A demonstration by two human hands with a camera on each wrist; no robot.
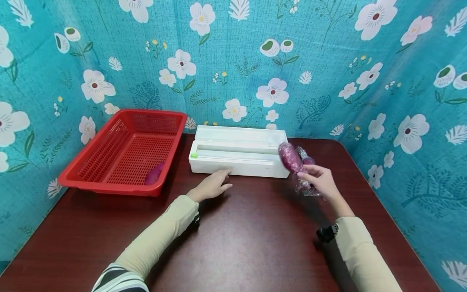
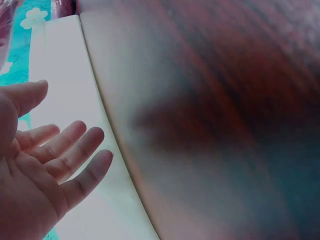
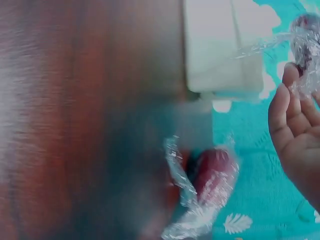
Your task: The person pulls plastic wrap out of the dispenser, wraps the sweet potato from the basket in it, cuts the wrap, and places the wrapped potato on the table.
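My right hand (image 1: 322, 182) pinches the twisted film end of a sweet potato wrapped in cling film (image 1: 290, 157), lifted above the table's right side. Another wrapped sweet potato (image 3: 215, 175) lies below, partly hidden by the hand in the head view. A white cling film dispenser (image 1: 237, 166) stands at the back with its lid (image 1: 237, 136) raised and a green slider (image 1: 194, 155) at its left end. In front of its left half is my left hand (image 1: 211, 185), fingers relaxed and holding nothing; whether the fingertips touch the dispenser, I cannot tell.
A red plastic basket (image 1: 106, 187) stands at the back left, with a purple sweet potato (image 1: 154, 174) in its near right corner. The dark wooden table (image 1: 248, 239) runs back to a blue flowered curtain (image 1: 233, 61), which also hangs along both sides.
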